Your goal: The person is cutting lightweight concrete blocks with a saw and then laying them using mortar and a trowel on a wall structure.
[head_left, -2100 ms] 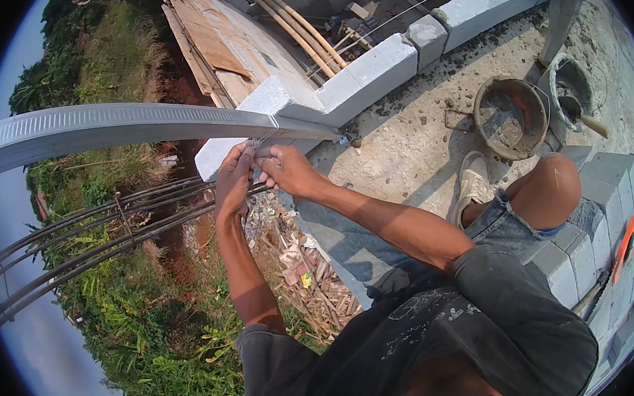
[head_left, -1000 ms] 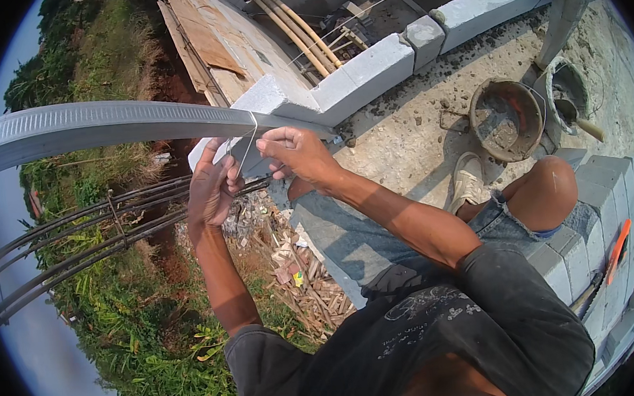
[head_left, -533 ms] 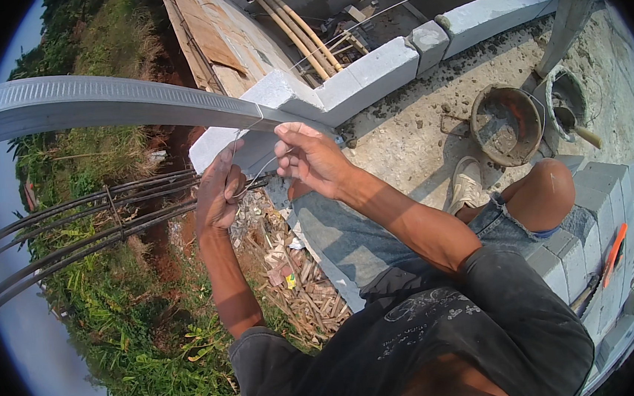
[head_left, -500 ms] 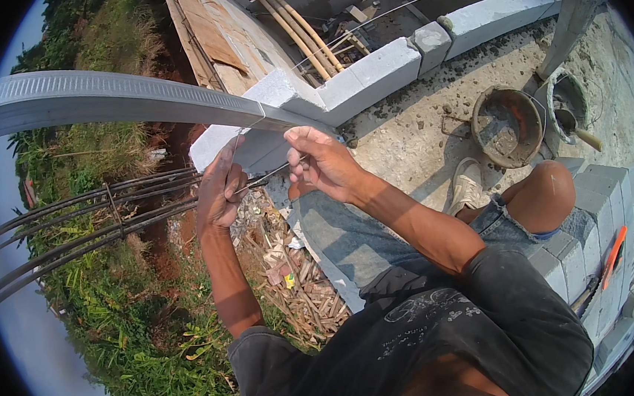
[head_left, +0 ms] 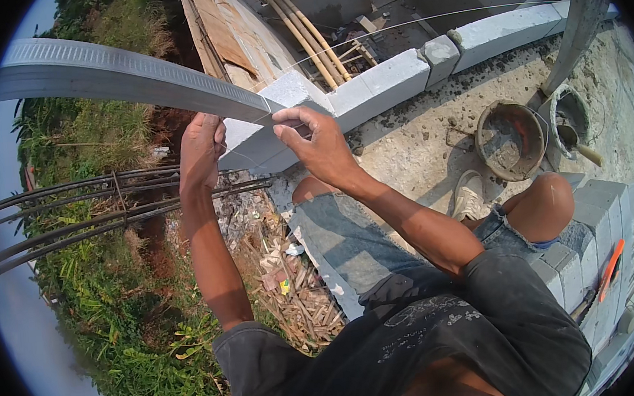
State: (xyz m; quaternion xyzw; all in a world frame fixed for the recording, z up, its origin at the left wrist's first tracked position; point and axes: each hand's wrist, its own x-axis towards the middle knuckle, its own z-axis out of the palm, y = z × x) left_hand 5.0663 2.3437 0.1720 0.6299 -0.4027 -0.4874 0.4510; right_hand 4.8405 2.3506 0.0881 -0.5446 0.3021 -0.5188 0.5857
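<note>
A long grey metal bar with a ridged top face reaches in from the upper left, its end at the corner of the pale block wall. Thin white string is looped around the bar near that end. Just below the bar, my left hand is closed in a fist on the string, whose slack hangs between my hands. My right hand is at the bar's end, index finger against it and the other fingers curled. Whatever lies between its thumb and finger is too fine to make out.
A mortar bucket stands on the rough slab beside another container holding a trowel. An upright post rises behind them. Steel bars jut over a drop to debris. An orange-handled tool lies on blocks at right.
My left hand has risen and moved left, closing into a fist. My right hand has come up against the bar's end. The view has shifted slightly.
</note>
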